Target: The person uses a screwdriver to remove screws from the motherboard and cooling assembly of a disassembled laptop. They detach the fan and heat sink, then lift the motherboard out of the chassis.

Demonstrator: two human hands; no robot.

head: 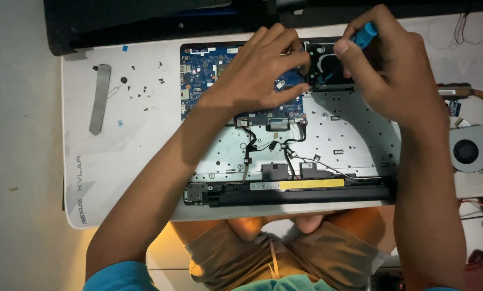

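Observation:
An opened laptop base (pixel 338 126) lies on a white mat (pixel 107 156), its blue circuit board (pixel 198 73) and silver inner frame exposed. My left hand (pixel 257 73) rests over the board, fingertips pressing by a black part (pixel 322 64) at the far edge. My right hand (pixel 387 64) grips a blue-handled screwdriver (pixel 364 35), its tip pointing down at that black part. A long black battery bar with a yellow label (pixel 306 185) runs along the near edge. Thin black and white cables (pixel 290 148) cross the middle.
Several small loose screws (pixel 136 89) and a grey strip (pixel 98 97) lie on the mat's left side. A removed cooling fan (pixel 470 151) with a copper heat pipe (pixel 481 97) sits at the right. A dark object (pixel 144 16) borders the far edge.

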